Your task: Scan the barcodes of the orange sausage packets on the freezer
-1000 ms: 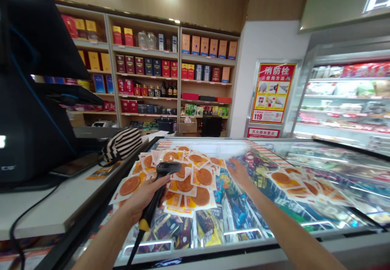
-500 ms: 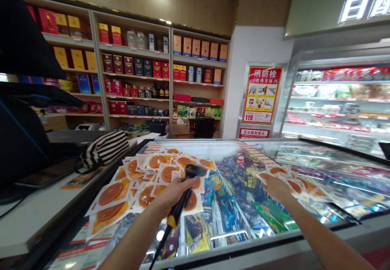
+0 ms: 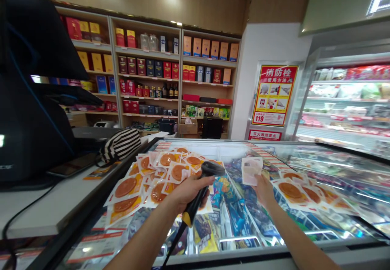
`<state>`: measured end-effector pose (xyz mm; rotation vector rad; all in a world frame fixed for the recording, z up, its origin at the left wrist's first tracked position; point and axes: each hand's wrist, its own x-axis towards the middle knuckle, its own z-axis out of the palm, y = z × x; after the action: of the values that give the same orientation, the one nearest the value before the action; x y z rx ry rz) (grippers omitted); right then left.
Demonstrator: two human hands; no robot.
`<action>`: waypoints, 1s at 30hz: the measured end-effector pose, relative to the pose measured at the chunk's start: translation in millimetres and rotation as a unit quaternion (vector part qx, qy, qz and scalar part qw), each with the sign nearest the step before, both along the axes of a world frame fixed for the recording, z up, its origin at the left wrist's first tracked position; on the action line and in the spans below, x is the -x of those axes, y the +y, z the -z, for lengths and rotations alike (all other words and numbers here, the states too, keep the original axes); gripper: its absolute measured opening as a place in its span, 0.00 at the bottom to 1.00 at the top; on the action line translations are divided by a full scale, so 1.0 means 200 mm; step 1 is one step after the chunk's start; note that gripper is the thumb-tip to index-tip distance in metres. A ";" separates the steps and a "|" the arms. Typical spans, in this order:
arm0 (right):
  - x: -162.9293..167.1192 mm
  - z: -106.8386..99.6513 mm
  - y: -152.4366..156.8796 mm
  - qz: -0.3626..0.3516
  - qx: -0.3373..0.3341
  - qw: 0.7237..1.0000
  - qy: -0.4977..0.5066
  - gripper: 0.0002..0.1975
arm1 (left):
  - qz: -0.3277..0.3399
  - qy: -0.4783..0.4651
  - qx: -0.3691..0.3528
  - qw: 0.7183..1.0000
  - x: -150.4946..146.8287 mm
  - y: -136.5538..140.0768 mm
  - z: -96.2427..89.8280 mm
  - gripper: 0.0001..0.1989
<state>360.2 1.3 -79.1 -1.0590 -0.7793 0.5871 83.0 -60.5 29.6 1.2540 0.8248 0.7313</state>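
My left hand is wrapped round a black barcode scanner with a yellow band near its cord; its head points right. In my right hand a flat white packet is pinched by its edge and held up, its pale printed back towards me. The scanner's head and this packet are apart, roughly level. Left of the scanner lies a heap of flat sealed packets, each with a round orange-brown slice. A smaller pile of like packets lies right of my right hand. Both piles rest on the freezer's glass top.
Bagged frozen goods show inside the chest freezer. At left stand a counter, a black checkout terminal and a striped pouch. Shelves of boxes line the back wall; a lit chiller is at right.
My right hand has left the right-hand pile and moved left, lifting a packet towards the scanner. My left hand keeps hold of the scanner. The camera view has turned slightly left.
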 end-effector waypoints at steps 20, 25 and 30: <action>0.10 0.01 -0.01 -0.077 -0.008 0.997 0.006 0.19 | 0.017 -0.015 0.021 1.000 0.04 -0.01 -0.03 0.17; 0.08 0.04 0.01 -0.060 -0.007 0.998 -0.006 0.17 | 0.028 -0.034 0.013 0.999 0.07 -0.01 -0.03 0.16; 0.08 0.03 0.01 -0.043 -0.012 0.999 0.001 0.16 | 0.045 -0.036 0.010 0.998 0.09 -0.03 -0.05 0.16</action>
<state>343.3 4.1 -85.5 -1.0061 -0.8308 0.6509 65.3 -67.4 39.7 1.2319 0.7118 0.6907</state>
